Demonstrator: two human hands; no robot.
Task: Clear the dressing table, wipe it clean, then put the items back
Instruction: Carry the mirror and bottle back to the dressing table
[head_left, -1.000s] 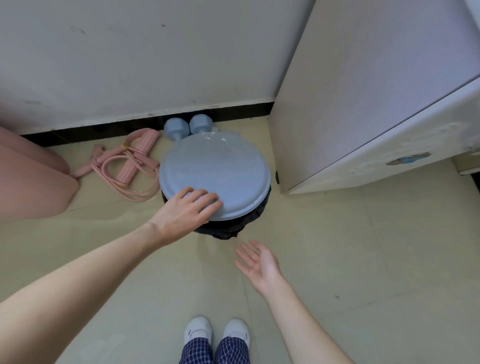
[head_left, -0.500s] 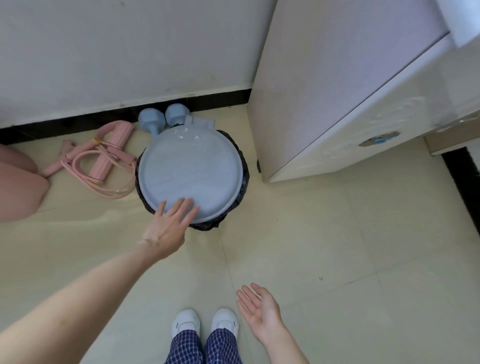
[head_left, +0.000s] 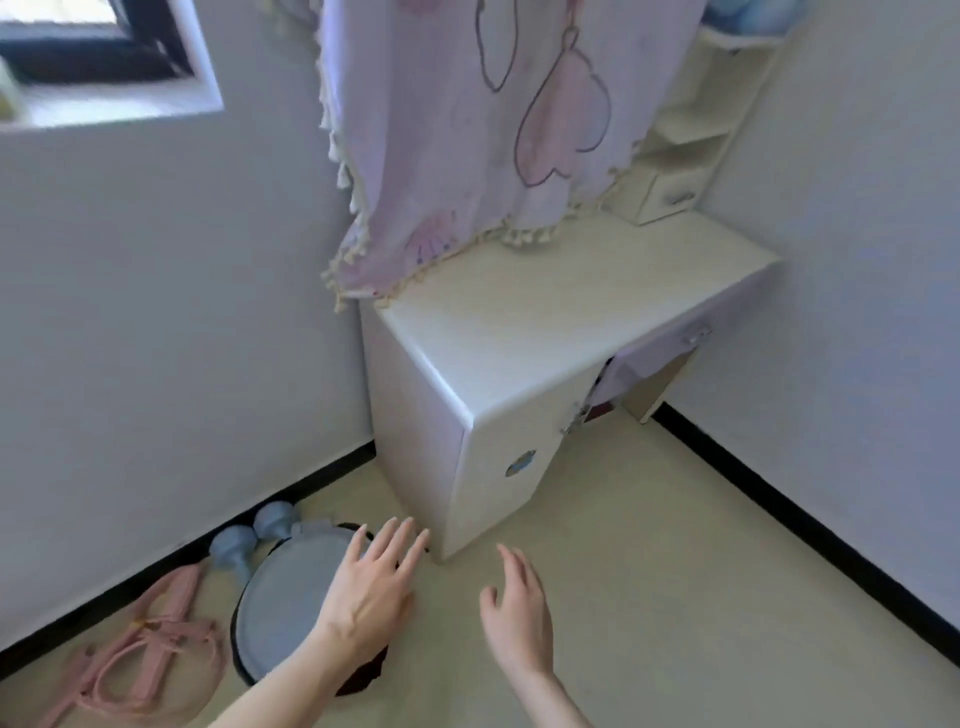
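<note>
The left hand (head_left: 371, 592) is spread flat, fingers straight, over the right edge of the blue bin lid (head_left: 283, 597); whether it touches is unclear. The right hand (head_left: 514, 613) hangs relaxed, holding nothing. Beyond them, the dressing table (head_left: 561, 322) fills the room's corner.

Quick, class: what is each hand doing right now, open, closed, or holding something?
Left hand: open, fingers spread over the bin lid, holding nothing.
Right hand: open, fingers relaxed, holding nothing.

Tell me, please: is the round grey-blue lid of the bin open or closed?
Closed. The round grey-blue lid lies flat over the bin's rim, black bag liner showing around its edge.
</note>
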